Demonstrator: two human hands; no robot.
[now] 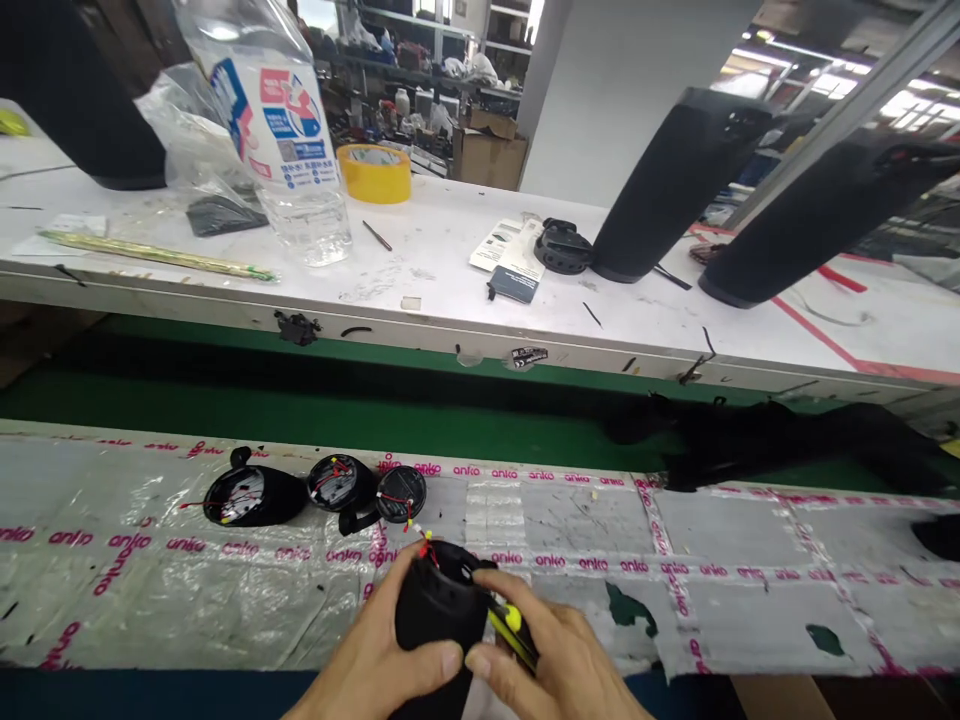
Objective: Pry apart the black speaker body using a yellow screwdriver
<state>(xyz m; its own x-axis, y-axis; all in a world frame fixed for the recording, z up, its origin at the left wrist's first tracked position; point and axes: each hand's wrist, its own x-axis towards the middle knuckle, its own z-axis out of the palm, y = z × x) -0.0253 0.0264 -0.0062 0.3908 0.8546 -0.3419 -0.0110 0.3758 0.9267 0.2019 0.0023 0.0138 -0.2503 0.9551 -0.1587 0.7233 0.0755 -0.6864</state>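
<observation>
Nearest the camera, the left hand [375,660] wraps a black speaker shell [439,610] from its left side, fingers curled and the thumb pressed to its front. The right hand [551,655] closes on a yellow-handled screwdriver [512,628], held against the right of the shell near its open top. Red and yellow wires [426,545] poke out of that opening, so by my reading the shell is unfinished and being fastened.

Just beyond the shell, on the plastic-covered counter [735,560], three open black parts [315,492] lie in a row with their wiring exposed; they look unassembled, waiting.

Farther from the shell, past a green belt [300,410], a white bench [450,270] carries a clear bottle [277,130], a roll of yellow tape [373,172], and to the right two tall black cylinders [679,180] that look like closed-up speaker bodies.
</observation>
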